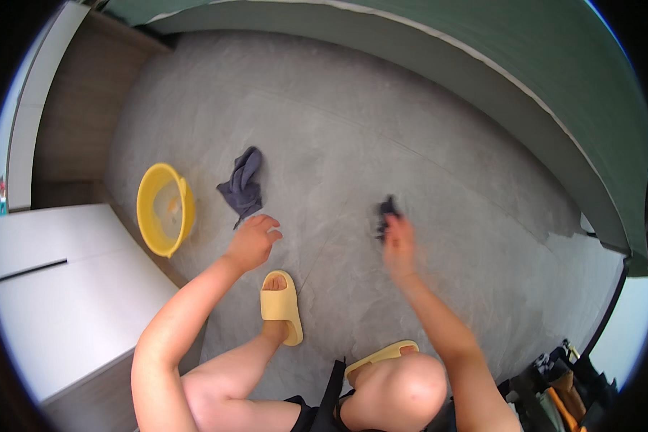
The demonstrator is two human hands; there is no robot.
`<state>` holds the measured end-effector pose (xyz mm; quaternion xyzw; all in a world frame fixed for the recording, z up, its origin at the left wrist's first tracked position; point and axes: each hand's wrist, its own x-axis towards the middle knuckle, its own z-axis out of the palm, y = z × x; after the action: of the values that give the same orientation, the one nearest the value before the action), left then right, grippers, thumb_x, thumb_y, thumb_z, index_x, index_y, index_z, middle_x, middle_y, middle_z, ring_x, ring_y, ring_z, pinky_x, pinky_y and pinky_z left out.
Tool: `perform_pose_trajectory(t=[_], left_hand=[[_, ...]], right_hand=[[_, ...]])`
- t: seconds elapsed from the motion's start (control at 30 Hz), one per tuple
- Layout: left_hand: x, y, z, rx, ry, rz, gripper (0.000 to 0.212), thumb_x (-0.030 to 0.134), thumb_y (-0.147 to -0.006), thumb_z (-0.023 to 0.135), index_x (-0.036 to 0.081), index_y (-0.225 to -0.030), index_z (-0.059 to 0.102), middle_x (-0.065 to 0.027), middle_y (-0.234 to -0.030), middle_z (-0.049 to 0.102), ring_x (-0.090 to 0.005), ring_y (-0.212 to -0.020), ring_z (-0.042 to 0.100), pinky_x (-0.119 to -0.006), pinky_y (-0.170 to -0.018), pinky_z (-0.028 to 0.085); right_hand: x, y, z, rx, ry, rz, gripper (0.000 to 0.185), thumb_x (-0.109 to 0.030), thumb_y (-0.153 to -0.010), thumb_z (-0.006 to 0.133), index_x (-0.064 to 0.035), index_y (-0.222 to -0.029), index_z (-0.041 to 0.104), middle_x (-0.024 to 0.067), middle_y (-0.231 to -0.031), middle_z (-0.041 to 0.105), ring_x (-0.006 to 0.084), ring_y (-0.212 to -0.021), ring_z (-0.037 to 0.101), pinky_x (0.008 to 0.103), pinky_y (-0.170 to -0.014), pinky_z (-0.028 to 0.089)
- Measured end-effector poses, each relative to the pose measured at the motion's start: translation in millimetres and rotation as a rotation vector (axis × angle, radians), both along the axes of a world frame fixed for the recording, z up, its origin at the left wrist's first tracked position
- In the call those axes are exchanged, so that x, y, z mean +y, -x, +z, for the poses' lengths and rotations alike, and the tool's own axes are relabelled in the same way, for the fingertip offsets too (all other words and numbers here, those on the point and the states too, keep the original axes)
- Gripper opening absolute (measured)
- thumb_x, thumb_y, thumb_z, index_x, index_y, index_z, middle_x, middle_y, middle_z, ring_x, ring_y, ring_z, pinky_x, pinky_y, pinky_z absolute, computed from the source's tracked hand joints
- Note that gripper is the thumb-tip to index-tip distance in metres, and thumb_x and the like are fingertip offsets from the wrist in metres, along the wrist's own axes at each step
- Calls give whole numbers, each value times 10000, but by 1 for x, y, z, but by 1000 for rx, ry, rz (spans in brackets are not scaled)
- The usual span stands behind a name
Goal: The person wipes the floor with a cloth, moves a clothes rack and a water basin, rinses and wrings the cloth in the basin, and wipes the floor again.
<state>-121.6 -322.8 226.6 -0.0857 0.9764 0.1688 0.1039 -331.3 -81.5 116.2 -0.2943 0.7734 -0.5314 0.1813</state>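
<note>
My left hand hangs with its fingers apart and nothing held, just below a crumpled dark grey-blue cloth. That cloth lies on the grey tiled floor. To the right, my right hand is blurred by motion. Its fingers close on a small dark object at floor level, too blurred to tell whether it is a rag or a brush. Left of the cloth stands a yellow plastic basin with what looks like water and something small and orange inside.
White drawers border the left side, beside a brown wooden panel. A green fabric-covered edge curves across the back and right. Shoes crowd the lower right. My feet wear yellow slides.
</note>
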Motion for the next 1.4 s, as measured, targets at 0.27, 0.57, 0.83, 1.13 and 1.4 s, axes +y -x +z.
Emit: perform_pose_trajectory(t=[0.27, 0.57, 0.83, 1.13, 1.4], left_hand=[[38, -7, -10, 107, 3, 334, 269, -41, -621, 574, 64, -857, 648, -87, -1009, 594, -290, -998, 535, -395, -847, 452], [78, 27, -53, 149, -111, 311, 269, -53, -651, 555, 71, -869, 650, -85, -1027, 591, -289, -1015, 524, -381, -846, 455], [87, 22, -118, 213, -157, 427, 307, -80, -657, 515, 76, -885, 650, -90, -1031, 590, -290, -1003, 525, -371, -840, 456], [97, 6, -80, 370, -69, 761, 304, -89, -698, 448, 58, -888, 633, -106, -984, 618, -285, -960, 559, -347, -827, 447], [90, -21, -76, 391, -85, 799, 307, -93, -691, 442, 55, -877, 637, -112, -982, 623, -288, -978, 562, -358, -861, 431]], right_hand=[[-65, -140, -61, 733, -141, 1000, 406, -236, -885, 443, -195, -1287, 481, 73, -1388, 400, 276, -1264, 372, 460, -1041, 273], [18, 1, -60, 679, -574, 304, 417, -288, -855, 473, -194, -1262, 490, 81, -1380, 395, 313, -1275, 329, 546, -1021, 234], [196, 107, -59, 557, -669, -484, 397, -183, -926, 413, -86, -1310, 440, 165, -1404, 348, 385, -1281, 313, 510, -1042, 226], [33, -90, -51, 46, -114, 59, 361, -174, -951, 385, -51, -1283, 455, 229, -1367, 362, 375, -1286, 307, 407, -1075, 233], [28, -168, -38, 494, -343, 1005, 482, -277, -859, 471, -228, -1337, 427, 47, -1475, 257, 258, -1372, 181, 517, -1098, 101]])
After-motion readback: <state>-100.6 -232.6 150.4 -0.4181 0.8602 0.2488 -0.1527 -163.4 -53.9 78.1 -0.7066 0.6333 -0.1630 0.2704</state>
